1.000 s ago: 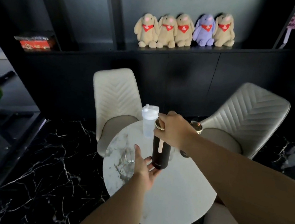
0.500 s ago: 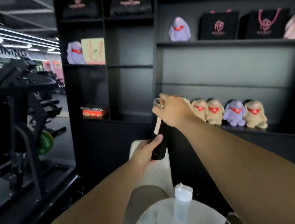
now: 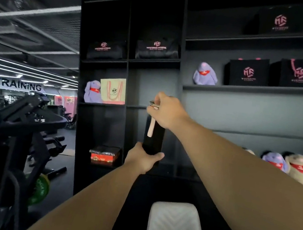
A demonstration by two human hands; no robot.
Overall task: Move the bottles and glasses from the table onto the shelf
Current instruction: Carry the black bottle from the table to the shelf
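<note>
A tall black bottle point(image 3: 155, 137) with a gold cap and a pale strap is held upright in the air in front of the black shelf unit point(image 3: 129, 84). My right hand point(image 3: 165, 111) grips its cap from above. My left hand point(image 3: 141, 159) clasps its base from below. The bottle hangs before the middle column's open compartment, level with the low shelf. The table and the other bottles and glasses are out of view.
The shelf holds a red-and-black box point(image 3: 104, 155), plush rabbits point(image 3: 301, 171), a purple rabbit point(image 3: 92, 92) with a paper bag, and black bags higher up. A cream chair back point(image 3: 174, 225) is below. Gym machines point(image 3: 15, 125) stand at the left.
The view has swung up from the table to the shelf. Both hands have carried the black bottle higher and closer to the shelf; my left hand now grips its base fully.
</note>
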